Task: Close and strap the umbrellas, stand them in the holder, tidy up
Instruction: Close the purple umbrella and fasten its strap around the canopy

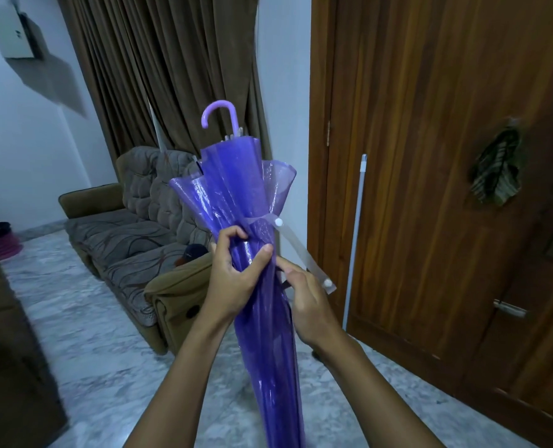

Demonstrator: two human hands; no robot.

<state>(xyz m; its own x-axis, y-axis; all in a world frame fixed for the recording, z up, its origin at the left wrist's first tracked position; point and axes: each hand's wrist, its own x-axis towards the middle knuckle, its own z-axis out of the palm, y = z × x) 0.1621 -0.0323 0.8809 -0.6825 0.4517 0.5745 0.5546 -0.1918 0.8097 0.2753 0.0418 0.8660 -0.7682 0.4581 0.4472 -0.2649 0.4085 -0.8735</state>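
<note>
A folded purple umbrella is standing handle-up in mid-scene, above the marble floor. The left hand is wrapping its fingers closed around the gathered canopy. The right hand is gripping it just beside, its fingers closed, with the clear strap hanging loose, unfastened.

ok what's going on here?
A person is holding a closed purple umbrella, handle up. The left hand bunches the canopy folds; the right hand sits against the canopy beside it. The clear strap hangs loose, snaps undone, so it's not strapped yet. No holder in view.
</note>
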